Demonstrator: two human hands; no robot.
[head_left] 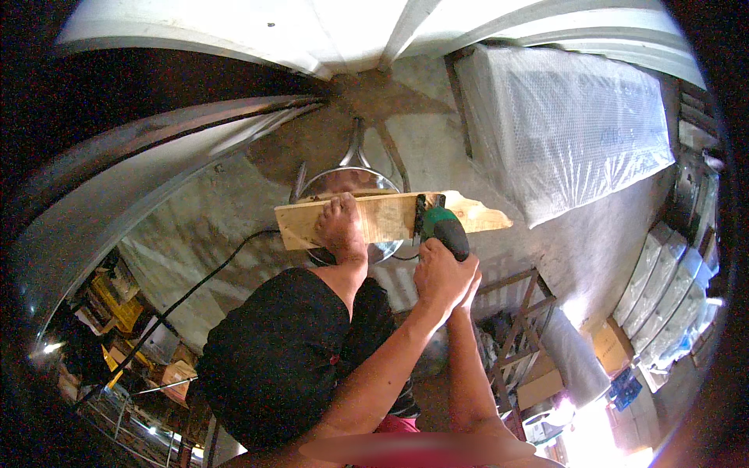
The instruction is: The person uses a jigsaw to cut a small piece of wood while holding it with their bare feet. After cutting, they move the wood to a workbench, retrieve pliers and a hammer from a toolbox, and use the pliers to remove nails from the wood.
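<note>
A pale wooden board (pixel 382 218) lies across a round metal stool (pixel 360 181), and its right end is jagged. My bare foot (pixel 341 226) presses on the board's left half. Toward the right end, a green and black corded power tool (pixel 443 226) rests with its dark front part on the board. My left hand (pixel 441 277) is closed around the tool's rear grip. Close behind it, my right hand (pixel 471 290) is also closed at the grip, its fingers mostly hidden by the left hand.
A black cable (pixel 195 287) runs from below the board to the lower left. A large plastic-wrapped block (pixel 569 125) stands at the far right. Metal frames (pixel 521 343), a grey roll (pixel 575 351) and cardboard boxes (pixel 612 349) are at the lower right. Corrugated panels (pixel 312 35) line the back.
</note>
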